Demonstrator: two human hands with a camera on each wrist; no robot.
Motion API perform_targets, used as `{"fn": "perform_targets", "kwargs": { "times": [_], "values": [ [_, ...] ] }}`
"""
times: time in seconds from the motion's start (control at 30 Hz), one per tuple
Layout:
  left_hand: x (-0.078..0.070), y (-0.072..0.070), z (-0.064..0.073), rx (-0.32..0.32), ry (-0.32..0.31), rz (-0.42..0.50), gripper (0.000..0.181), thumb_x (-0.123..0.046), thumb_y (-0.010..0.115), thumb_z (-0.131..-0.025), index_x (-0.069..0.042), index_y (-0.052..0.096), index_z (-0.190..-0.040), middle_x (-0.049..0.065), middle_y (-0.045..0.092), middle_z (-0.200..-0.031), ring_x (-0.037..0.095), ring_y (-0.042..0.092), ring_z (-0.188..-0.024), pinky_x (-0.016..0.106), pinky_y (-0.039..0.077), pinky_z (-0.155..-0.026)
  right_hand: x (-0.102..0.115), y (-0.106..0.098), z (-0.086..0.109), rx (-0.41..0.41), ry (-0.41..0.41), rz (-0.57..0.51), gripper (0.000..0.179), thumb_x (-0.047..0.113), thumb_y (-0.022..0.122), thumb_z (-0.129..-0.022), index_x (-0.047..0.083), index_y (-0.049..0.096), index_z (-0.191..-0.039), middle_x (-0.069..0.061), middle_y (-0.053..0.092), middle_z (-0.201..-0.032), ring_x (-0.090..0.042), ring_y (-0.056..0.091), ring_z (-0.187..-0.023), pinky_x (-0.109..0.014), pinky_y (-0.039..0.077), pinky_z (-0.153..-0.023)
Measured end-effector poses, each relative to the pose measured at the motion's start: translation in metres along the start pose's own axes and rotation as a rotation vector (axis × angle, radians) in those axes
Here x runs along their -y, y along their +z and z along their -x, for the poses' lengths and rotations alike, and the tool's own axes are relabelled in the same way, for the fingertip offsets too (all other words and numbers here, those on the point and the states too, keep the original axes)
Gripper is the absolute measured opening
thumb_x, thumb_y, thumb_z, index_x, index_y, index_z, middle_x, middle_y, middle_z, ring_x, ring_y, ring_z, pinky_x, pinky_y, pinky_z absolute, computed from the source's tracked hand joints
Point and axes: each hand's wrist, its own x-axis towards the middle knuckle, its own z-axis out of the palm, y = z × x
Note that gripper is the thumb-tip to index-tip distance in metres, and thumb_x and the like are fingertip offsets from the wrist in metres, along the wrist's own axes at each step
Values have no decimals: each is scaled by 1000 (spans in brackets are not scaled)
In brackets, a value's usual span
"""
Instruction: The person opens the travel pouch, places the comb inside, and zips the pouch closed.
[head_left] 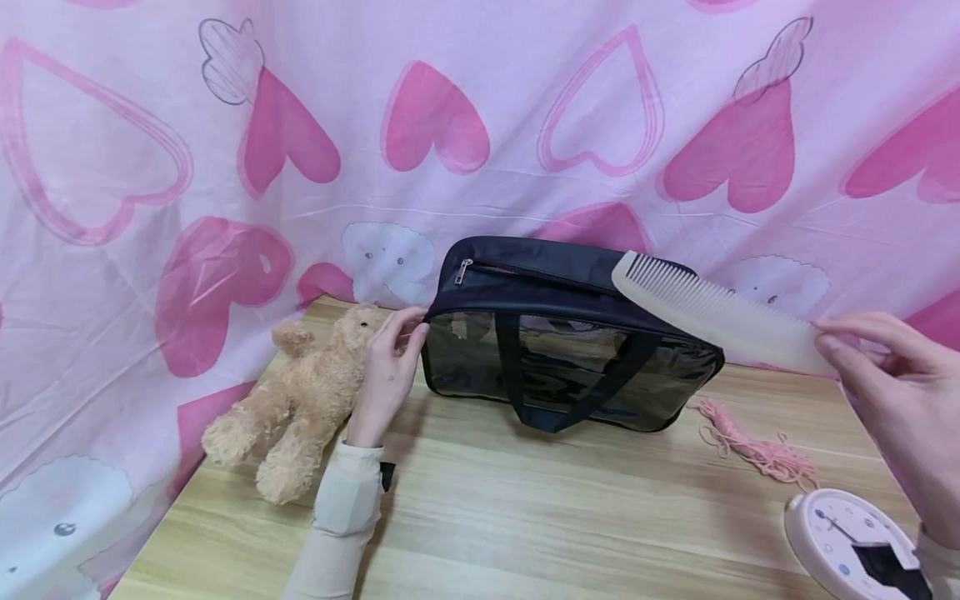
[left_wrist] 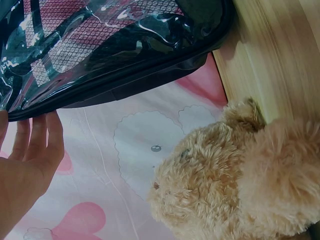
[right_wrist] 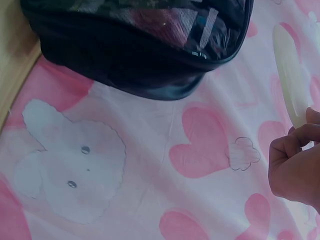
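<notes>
A black bag (head_left: 573,417) with see-through dark sides, strap handles and a top zipper stands on the table. At its upper left corner my left hand (head_left: 392,354) grips the edge, thumb in front and fingers behind; the left wrist view shows these fingers (left_wrist: 37,137) along the black piping. My right hand (head_left: 900,375) pinches one end of a pale, wide comb (head_left: 712,312) between thumb and fingers. Held above the table, the comb has its teeth facing up and its far end overlapping the bag's top in the head view. The zipper pull (head_left: 463,271) sits at the left end.
A tan teddy bear (head_left: 307,408) lies left of the bag, beside my left forearm. Pink yarn (head_left: 757,446) and a round white clock (head_left: 817,542) lie on the wooden table (head_left: 585,508) at the right. A pink heart-print curtain (head_left: 480,50) hangs behind.
</notes>
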Motion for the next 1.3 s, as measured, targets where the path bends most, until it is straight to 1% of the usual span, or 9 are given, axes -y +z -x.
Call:
{"fn": "perform_targets", "kwargs": {
  "times": [0.07, 0.17, 0.33, 0.47, 0.6, 0.7, 0.93, 1.1, 1.3],
  "values": [
    [0, -1, 0, -8, 6, 3, 17, 5, 57, -91, 8, 62, -107, 20, 62, -97, 26, 61, -87, 30, 52, -77, 3, 2, -5, -15, 22, 142, 23, -13, 59, -86, -13, 63, -109, -1, 58, -87, -9, 32, -43, -26, 17, -33],
    [0, -2, 1, -20, 20, -5, 17, 6, 58, -90, 9, 62, -106, 21, 62, -96, 26, 61, -86, 33, 52, -76, 4, 5, -14, -27, 21, 236, 22, -12, 61, -85, -14, 63, -107, 0, 62, -89, -8, 41, -48, -23, 24, -34],
    [1, -3, 1, -22, 36, -17, 16, 7, 59, -90, 10, 62, -106, 21, 62, -94, 26, 61, -86, 32, 52, -76, -3, 8, -23, -14, -55, 143, 19, -20, 61, -81, -18, 65, -99, -4, 68, -90, -6, 46, -53, -19, 25, -37],
    [1, -3, 1, -17, 32, -18, 17, 7, 58, -90, 9, 62, -106, 21, 63, -95, 27, 61, -86, 32, 52, -76, -9, 10, -30, 15, -108, 172, 21, -21, 62, -79, -13, 68, -97, -6, 69, -91, -5, 48, -57, -15, 28, -40],
    [2, -3, 2, -10, 22, -16, 17, 6, 58, -91, 8, 62, -107, 21, 63, -96, 28, 62, -87, 37, 53, -76, -15, 15, -37, 65, -137, 82, 22, -23, 61, -77, -17, 66, -97, -7, 70, -93, -4, 60, -73, -9, 44, -58],
    [2, -3, 3, -6, 19, -15, 17, 5, 58, -91, 8, 62, -107, 21, 63, -96, 28, 62, -87, 42, 53, -76, -20, 19, -41, 92, -147, 47, 21, -24, 60, -78, -16, 66, -97, -11, 69, -94, -6, 63, -80, -10, 48, -67],
    [4, -1, 2, -2, 18, -22, 17, 4, 58, -92, 7, 63, -107, 19, 63, -95, 27, 62, -87, 38, 53, -76, -25, 23, -48, 116, -229, 192, 22, -24, 61, -77, -12, 69, -94, -13, 67, -90, -5, 53, -66, -9, 40, -53],
    [4, 0, -1, -3, 36, -13, 17, 5, 58, -91, 7, 63, -107, 19, 63, -97, 27, 62, -88, 34, 53, -77, -24, 27, -49, 129, -242, 238, 21, -23, 62, -77, -12, 70, -93, -10, 67, -88, -6, 46, -64, -11, 34, -50],
    [3, 0, -1, -6, 41, -17, 17, 6, 58, -91, 8, 62, -107, 19, 63, -97, 28, 62, -88, 35, 53, -77, -39, 27, -54, 139, -248, 258, 20, -21, 64, -77, -12, 69, -94, -6, 68, -89, -6, 45, -64, -13, 32, -48]
  ]
}}
